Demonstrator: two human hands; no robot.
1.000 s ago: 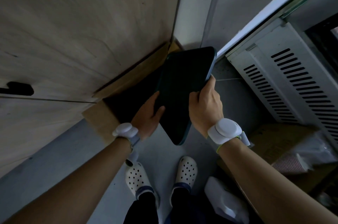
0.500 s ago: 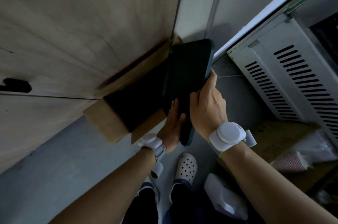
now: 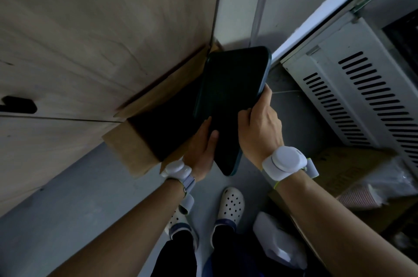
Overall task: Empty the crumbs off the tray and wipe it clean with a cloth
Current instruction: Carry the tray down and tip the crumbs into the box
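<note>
1. The dark tray (image 3: 230,100) is held steeply tilted over the open cardboard box (image 3: 126,150).
2. Its right rim is gripped by the right hand (image 3: 260,127).
3. Its lower left edge is clasped by the left hand (image 3: 201,152).

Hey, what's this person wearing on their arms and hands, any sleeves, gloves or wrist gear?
No gloves and no sleeves in view; both forearms are uncovered. The left hand has a round white wrist device on a pale grey woven band. The right hand has a matching white puck, its grey strap edged in yellow-green.
</note>
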